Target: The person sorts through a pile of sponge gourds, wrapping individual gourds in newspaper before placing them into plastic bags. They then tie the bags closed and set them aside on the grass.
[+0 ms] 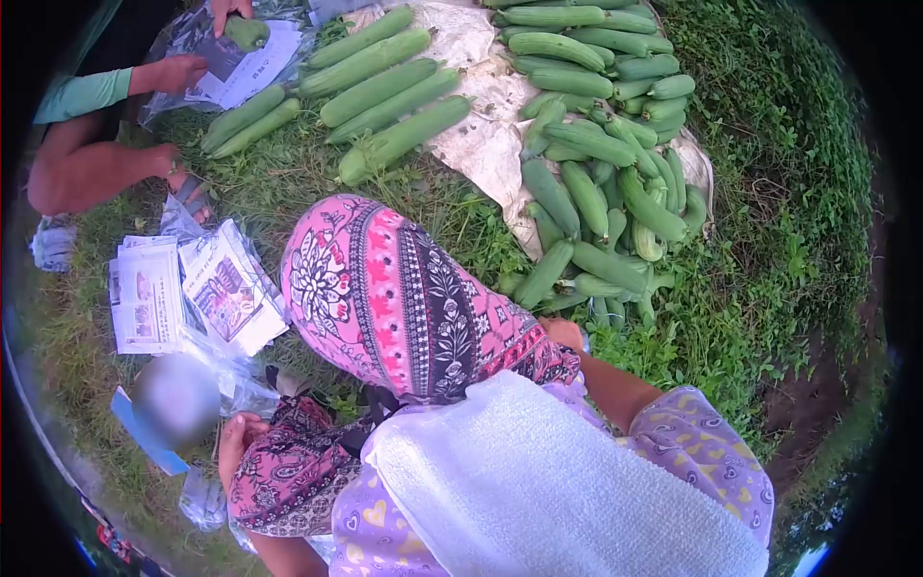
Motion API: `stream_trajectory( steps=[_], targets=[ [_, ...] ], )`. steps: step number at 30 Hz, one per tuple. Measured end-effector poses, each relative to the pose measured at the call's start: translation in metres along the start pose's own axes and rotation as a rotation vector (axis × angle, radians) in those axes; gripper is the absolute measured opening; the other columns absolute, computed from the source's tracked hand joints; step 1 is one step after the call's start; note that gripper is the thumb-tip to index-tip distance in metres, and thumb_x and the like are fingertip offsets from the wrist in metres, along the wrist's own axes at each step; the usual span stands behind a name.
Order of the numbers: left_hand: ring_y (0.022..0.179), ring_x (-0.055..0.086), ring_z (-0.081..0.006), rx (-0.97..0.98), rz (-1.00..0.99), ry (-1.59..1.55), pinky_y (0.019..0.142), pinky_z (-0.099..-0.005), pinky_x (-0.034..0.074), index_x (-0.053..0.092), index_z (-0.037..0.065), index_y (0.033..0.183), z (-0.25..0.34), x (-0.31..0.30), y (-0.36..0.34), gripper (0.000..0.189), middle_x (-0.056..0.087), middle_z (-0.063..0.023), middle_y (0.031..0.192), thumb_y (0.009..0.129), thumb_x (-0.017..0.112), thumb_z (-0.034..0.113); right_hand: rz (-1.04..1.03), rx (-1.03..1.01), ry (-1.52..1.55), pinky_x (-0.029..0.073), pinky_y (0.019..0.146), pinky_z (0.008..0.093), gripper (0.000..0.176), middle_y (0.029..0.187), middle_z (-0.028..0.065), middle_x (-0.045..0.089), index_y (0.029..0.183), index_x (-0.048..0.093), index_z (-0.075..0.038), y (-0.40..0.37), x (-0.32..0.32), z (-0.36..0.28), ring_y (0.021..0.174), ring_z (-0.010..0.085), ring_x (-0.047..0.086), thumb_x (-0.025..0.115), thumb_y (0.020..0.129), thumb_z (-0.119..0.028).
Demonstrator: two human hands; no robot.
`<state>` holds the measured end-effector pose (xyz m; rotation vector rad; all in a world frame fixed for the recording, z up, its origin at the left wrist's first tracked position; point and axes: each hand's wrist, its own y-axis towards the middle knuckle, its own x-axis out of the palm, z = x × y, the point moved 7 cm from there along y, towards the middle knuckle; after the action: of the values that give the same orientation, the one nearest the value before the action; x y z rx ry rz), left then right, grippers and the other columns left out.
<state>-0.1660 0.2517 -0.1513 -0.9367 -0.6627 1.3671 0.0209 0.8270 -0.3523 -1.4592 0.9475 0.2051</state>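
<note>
My left hand (236, 444) is at the lower left, beside my patterned trouser leg (288, 462). Its fingers look curled, close to a crumpled clear plastic bag (248, 396), and what they hold, if anything, cannot be made out. My right forearm (615, 392) passes behind my raised knee, which hides the hand's fingers. That arm is nearest to the heap of long green gourds (606, 269). Printed sheets (149, 298) in clear plastic lie on the grass above my left hand.
Several gourds (385, 91) lie in a row on the grass, ahead. A pale ground sheet (481, 125) lies under the heap. At the upper left, a co-worker's hand (229, 12) holds a gourd (247, 35) over a printed bag (255, 72). A white towel (558, 471) covers my lap.
</note>
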Motion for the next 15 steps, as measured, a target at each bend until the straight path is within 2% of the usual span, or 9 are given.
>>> stream_trajectory(
  steps=[2, 4, 8, 10, 12, 15],
  targets=[
    [0.070, 0.061, -0.0175, 0.061, 0.134, -0.109, 0.070, -0.0300, 0.051, 0.056, 0.002, 0.095, 0.007, -0.001, -0.019, 0.033, 0.064, -0.0087, 0.079, 0.096, 0.050, 0.035, -0.066, -0.007, -0.007, 0.050, 0.074, 0.0439, 0.035, 0.088, 0.0155, 0.067, 0.100, 0.061, -0.012, -0.003, -0.004, -0.004, 0.086, 0.0311, 0.064, 0.045, 0.088, -0.042],
    [0.069, 0.061, -0.0182, 0.124, 0.373, -0.380, 0.068, -0.0312, 0.051, 0.057, 0.003, 0.094, -0.003, -0.005, -0.039, 0.031, 0.063, -0.0074, 0.077, 0.096, 0.050, 0.034, -0.091, -0.025, -0.028, 0.050, 0.074, 0.0429, 0.035, 0.091, 0.0137, 0.067, 0.099, 0.061, -0.012, -0.001, -0.004, -0.004, 0.088, 0.0298, 0.064, 0.045, 0.088, -0.041],
    [0.068, 0.061, -0.0184, 0.117, 0.320, -0.450, 0.065, -0.0331, 0.052, 0.057, 0.005, 0.092, -0.040, -0.036, -0.043, 0.030, 0.062, -0.0065, 0.075, 0.096, 0.050, 0.034, -0.056, -0.054, 0.076, 0.049, 0.075, 0.0442, 0.034, 0.092, 0.0131, 0.067, 0.098, 0.062, -0.013, -0.009, -0.011, -0.010, 0.090, 0.0306, 0.063, 0.046, 0.088, -0.041],
    [0.068, 0.062, -0.0184, 0.106, 0.414, -0.490, 0.064, -0.0336, 0.053, 0.057, 0.005, 0.092, -0.036, -0.031, -0.058, 0.030, 0.062, -0.0065, 0.073, 0.096, 0.050, 0.034, 0.007, -0.139, 0.109, 0.049, 0.075, 0.0448, 0.033, 0.092, 0.0138, 0.067, 0.098, 0.062, -0.013, -0.004, -0.007, -0.010, 0.091, 0.0319, 0.063, 0.046, 0.088, -0.040],
    [0.068, 0.062, -0.0187, 0.113, 0.413, -0.339, 0.064, -0.0324, 0.053, 0.057, 0.005, 0.090, -0.044, -0.052, -0.067, 0.030, 0.062, -0.0066, 0.072, 0.095, 0.052, 0.034, 0.037, -0.166, 0.093, 0.049, 0.076, 0.0448, 0.030, 0.090, 0.0154, 0.066, 0.099, 0.062, -0.015, -0.006, -0.011, -0.012, 0.091, 0.0333, 0.062, 0.045, 0.088, -0.037],
    [0.066, 0.062, -0.0170, 0.107, 0.355, -0.367, 0.061, -0.0290, 0.052, 0.057, 0.005, 0.091, -0.037, -0.042, -0.092, 0.029, 0.062, -0.0059, 0.073, 0.095, 0.052, 0.033, 0.078, -0.204, 0.075, 0.049, 0.077, 0.0442, 0.031, 0.092, 0.0151, 0.066, 0.101, 0.062, -0.014, -0.009, -0.021, -0.013, 0.092, 0.0324, 0.062, 0.045, 0.089, -0.037]
  ],
)
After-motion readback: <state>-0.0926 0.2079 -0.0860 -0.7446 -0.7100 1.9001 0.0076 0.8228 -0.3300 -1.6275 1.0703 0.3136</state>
